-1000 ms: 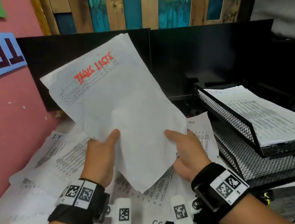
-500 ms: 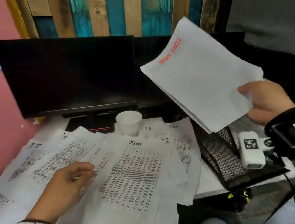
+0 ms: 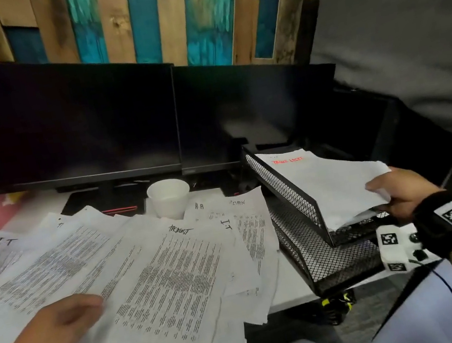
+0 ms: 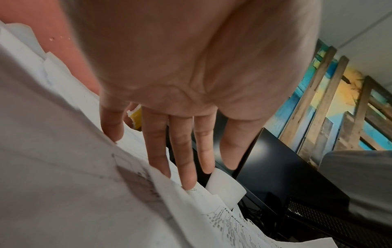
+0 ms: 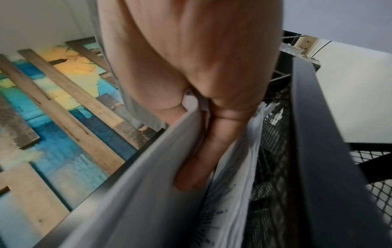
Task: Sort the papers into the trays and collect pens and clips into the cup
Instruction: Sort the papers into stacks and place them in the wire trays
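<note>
White sheet [image 3: 323, 181] with red heading is lying in the upper mesh tray [image 3: 285, 188], right hand [image 3: 404, 197] pinching its near edge. Left hand [image 3: 50, 332] is resting flat, fingers loose, holding nothing, on papers [image 3: 152, 275] spread over the worktop. Cup [image 3: 169, 198] is standing behind them.

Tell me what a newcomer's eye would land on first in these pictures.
First, the right hand pinching a sheaf of papers headed in red, laying it in the upper black mesh tray at the right. Then the spread of printed sheets across the desk, the left hand resting open on them. A white cup stands before two dark monitors.
</note>
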Available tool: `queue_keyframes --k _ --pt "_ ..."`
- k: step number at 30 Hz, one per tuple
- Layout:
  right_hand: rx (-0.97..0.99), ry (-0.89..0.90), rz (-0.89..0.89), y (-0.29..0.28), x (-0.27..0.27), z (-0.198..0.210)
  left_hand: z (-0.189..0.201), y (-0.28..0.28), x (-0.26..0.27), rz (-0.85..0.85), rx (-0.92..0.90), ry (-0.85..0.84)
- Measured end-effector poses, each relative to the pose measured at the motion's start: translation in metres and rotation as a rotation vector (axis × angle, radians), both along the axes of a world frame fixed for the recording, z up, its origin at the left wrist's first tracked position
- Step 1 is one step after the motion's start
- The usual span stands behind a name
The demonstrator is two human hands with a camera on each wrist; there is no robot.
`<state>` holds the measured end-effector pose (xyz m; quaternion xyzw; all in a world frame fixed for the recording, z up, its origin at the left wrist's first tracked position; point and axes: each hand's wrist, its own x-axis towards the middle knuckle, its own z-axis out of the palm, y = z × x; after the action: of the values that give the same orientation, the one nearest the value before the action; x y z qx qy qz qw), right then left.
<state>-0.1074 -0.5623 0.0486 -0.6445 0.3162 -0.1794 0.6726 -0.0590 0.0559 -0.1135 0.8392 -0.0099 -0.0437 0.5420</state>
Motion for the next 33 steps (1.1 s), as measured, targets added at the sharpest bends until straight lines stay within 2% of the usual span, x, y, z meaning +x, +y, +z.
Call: queue_keyframes --k 4,7,10,14,17,20,23,28,33 --pt "-0.081 0.02 0.028 0.023 0.007 0.009 0.0 -0.001 -0.001 0.011 -0.024 0.009" --pt "-0.353 0.043 -0.106 0.039 0.011 0.028 -0.001 -0.002 -0.002 0.029 -0.049 0.013" --pt "-0.546 -0.098 -0.114 0.058 0.011 0.047 -0.001 -0.003 -0.003 0.018 -0.04 0.01" --pt "-0.567 -0.231 0.022 0.106 0.01 0.069 0.0 0.0 -0.004 -0.02 -0.037 0.0" --pt "-0.437 -0.311 0.218 0.149 0.013 0.069 0.0 -0.004 -0.005 0.006 -0.063 -0.01" --pt "-0.298 -0.212 0.386 0.185 0.024 0.04 0.001 -0.008 -0.006 0.044 -0.069 -0.005" --pt "-0.248 -0.003 0.476 0.21 0.034 -0.005 0.003 -0.011 -0.009 0.045 -0.075 0.001" --pt "-0.254 0.2 0.424 0.226 0.045 -0.06 0.009 -0.015 -0.014 0.07 -0.069 0.011" --pt "-0.189 0.201 0.368 0.235 0.051 -0.084 0.005 -0.013 -0.015 0.06 -0.067 0.002"
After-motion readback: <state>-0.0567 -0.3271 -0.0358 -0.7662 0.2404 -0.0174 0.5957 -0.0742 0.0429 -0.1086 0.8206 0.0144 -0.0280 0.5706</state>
